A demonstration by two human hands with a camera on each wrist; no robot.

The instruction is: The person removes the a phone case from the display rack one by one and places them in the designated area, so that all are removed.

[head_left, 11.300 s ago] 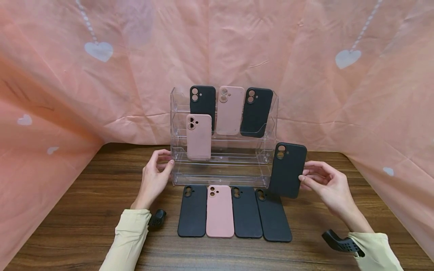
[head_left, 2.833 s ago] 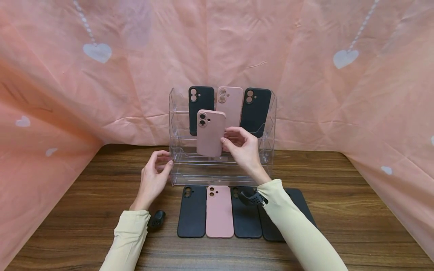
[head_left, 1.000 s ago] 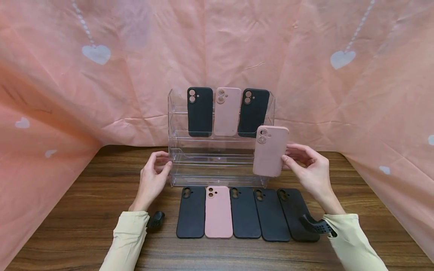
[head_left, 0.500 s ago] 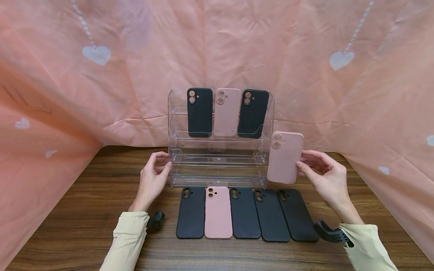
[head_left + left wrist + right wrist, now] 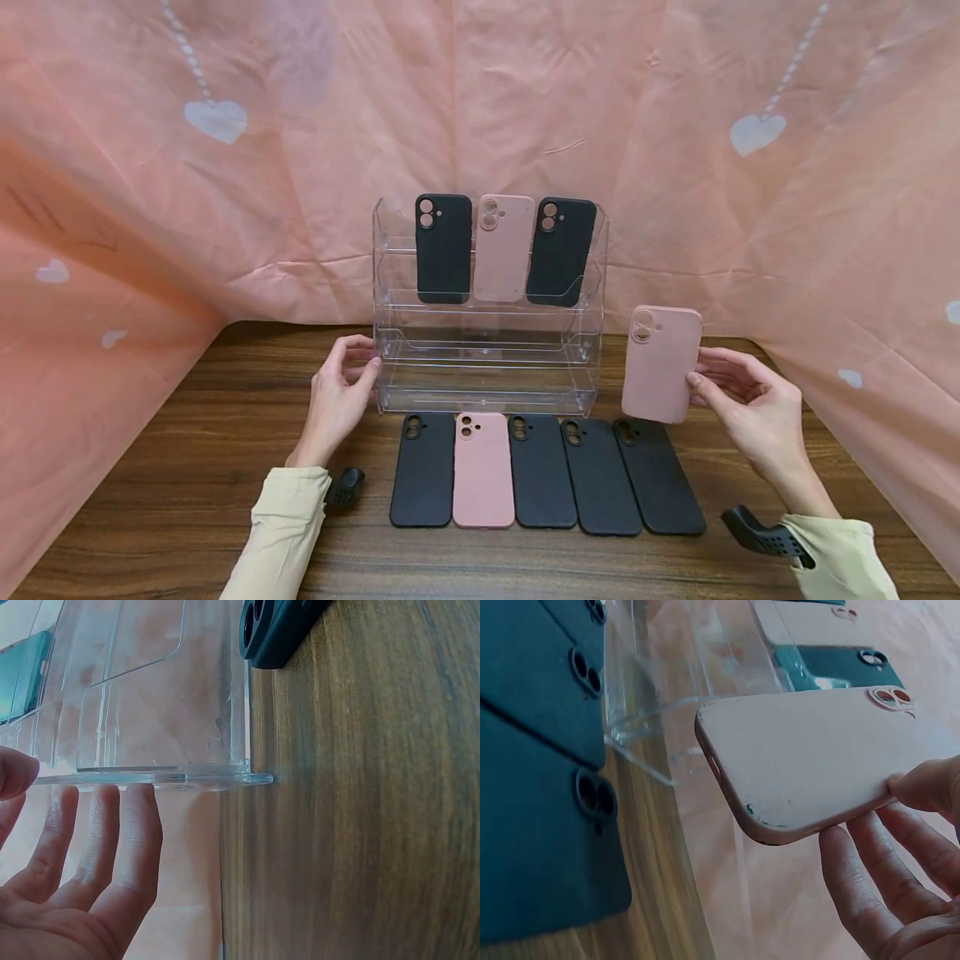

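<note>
Head view, nearest first: five cases lie in a row on the table (image 5: 187, 467), four black and one pink; just beyond its right end the right hand (image 5: 750, 408) pinches a pink case (image 5: 662, 364) upright in the air, thumb on its edge; the left hand (image 5: 337, 392) steadies the clear rack (image 5: 487, 367) with relaxed fingers; three cases remain on the rack's top tier, so I judge the unloading over halfway done.

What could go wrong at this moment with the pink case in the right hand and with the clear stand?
The right hand pinches the pink phone case only at one edge, in the air beside the acrylic display stand; this light grip might slip, dropping it onto the black case below. The left hand only touches the stand's side, so a bump might shift it.
</note>
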